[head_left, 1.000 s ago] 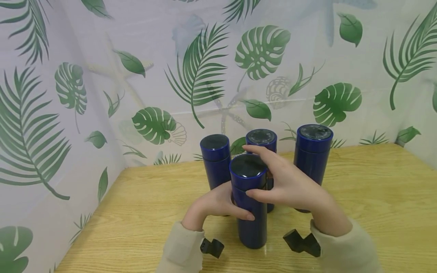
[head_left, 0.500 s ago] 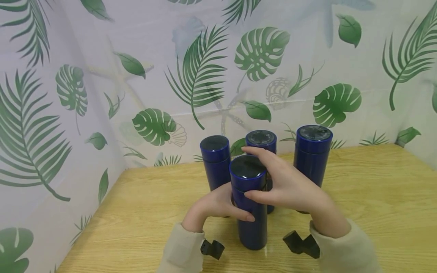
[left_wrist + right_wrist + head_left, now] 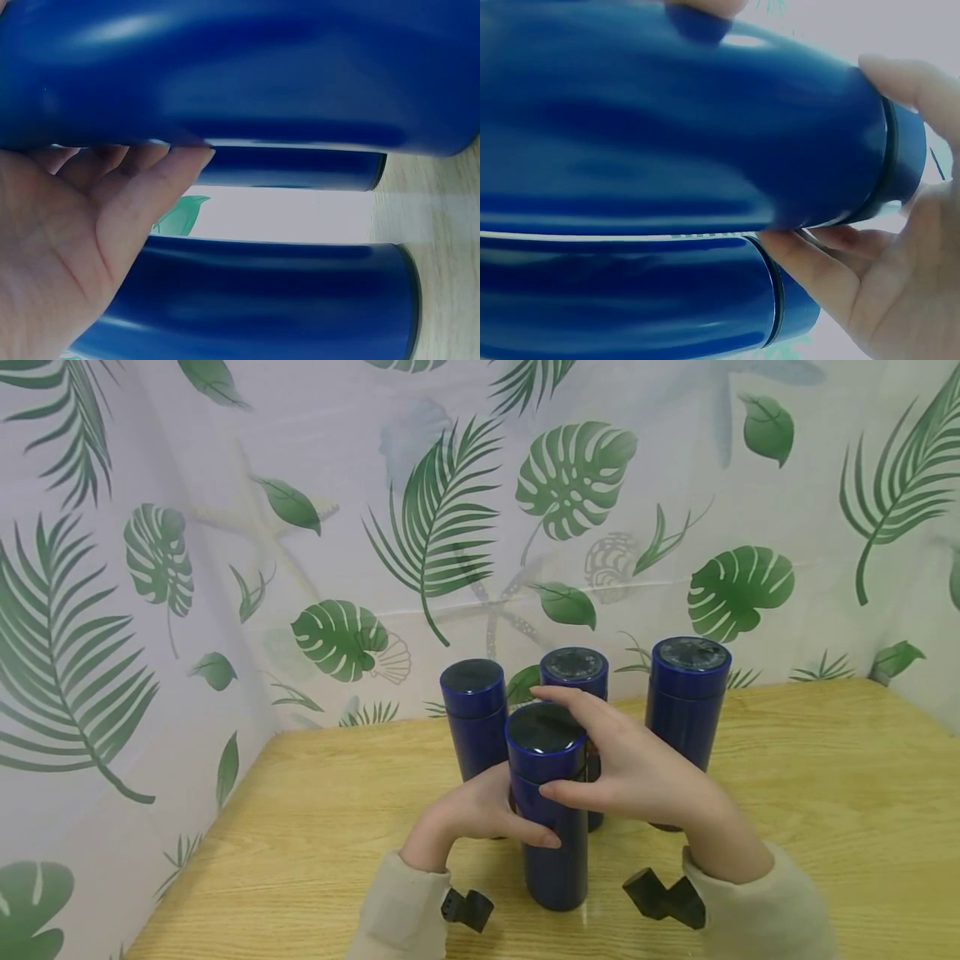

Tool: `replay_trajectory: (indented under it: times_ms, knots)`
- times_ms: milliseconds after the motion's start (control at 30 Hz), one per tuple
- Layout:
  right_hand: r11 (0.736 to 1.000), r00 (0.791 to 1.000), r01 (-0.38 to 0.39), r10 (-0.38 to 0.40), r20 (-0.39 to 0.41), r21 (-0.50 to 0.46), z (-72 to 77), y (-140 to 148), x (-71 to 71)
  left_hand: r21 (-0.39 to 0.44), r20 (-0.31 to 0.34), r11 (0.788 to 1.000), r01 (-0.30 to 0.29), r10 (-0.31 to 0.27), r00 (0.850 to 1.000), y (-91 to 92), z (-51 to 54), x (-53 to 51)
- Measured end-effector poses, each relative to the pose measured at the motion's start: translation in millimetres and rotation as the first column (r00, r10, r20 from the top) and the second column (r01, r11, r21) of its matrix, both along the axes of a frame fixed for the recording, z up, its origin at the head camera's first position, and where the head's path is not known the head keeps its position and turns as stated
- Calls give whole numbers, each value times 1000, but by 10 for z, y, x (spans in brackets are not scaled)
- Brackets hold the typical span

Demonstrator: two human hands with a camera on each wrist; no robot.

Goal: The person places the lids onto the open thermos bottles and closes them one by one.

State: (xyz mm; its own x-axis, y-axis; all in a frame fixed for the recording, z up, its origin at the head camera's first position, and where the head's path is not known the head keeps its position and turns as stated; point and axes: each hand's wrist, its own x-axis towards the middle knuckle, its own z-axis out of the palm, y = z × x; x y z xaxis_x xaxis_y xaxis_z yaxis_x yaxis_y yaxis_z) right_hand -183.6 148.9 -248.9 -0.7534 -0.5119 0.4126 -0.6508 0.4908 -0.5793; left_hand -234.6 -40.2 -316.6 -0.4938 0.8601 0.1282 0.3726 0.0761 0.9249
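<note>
A dark blue thermos bottle with a glossy black lid top stands upright on the table, nearest to me. My left hand grips its body from the left, thumb across the front and fingers partly hidden behind. Around the upper end, near the seam of the lid, my right hand holds it from the right. In the right wrist view the thumb and fingers lie on either side of the bottle. The left wrist view has the left hand against the same bottle.
Three similar blue bottles stand behind: one at the left, one in the middle partly hidden by the right hand, one at the right. They share a wooden table backed by a leaf-patterned curtain.
</note>
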Motion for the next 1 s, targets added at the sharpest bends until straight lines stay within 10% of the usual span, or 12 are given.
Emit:
replay_trajectory:
  times_ms: [1000]
  knots:
    - [999,999,41,-41,12,-15,-8,-33,-21,-1,-13,1000,-5,5,1000,13,102,59]
